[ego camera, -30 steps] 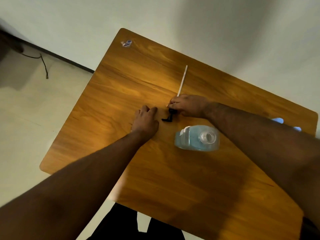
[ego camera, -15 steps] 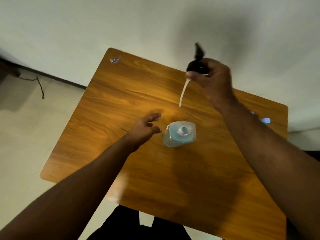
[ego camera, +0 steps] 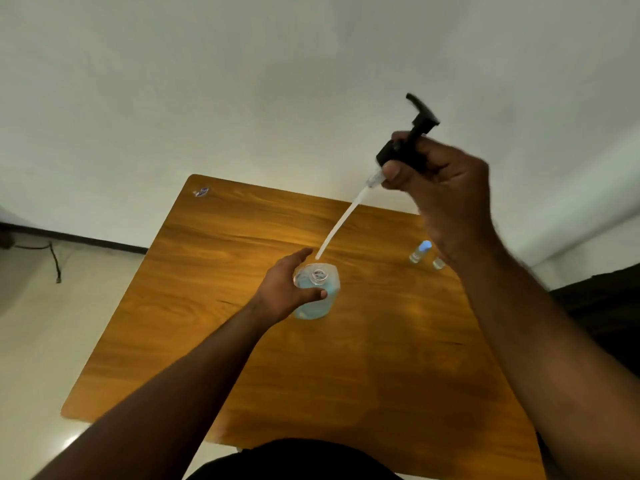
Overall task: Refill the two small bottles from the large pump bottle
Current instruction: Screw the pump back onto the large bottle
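The large clear bottle (ego camera: 323, 301) with blue liquid stands uncapped in the middle of the wooden table (ego camera: 363, 375). My left hand (ego camera: 287, 292) wraps around its left side. My right hand (ego camera: 440, 181) is raised above the table and grips the black pump head (ego camera: 407, 143). Its white dip tube (ego camera: 341, 225) slants down, with the tip just above the bottle's open neck. Two small bottles (ego camera: 419, 252) stand at the right of the table, one partly hidden behind my right wrist.
A small sticker (ego camera: 201, 192) marks the table's far left corner. A white wall rises behind the table. A dark cable (ego camera: 53, 261) lies on the floor at the left. A dark object sits beyond the table's right edge.
My right hand lifted the pump from the table and raised it over the bottle. My left hand moved right and closed on the large bottle.
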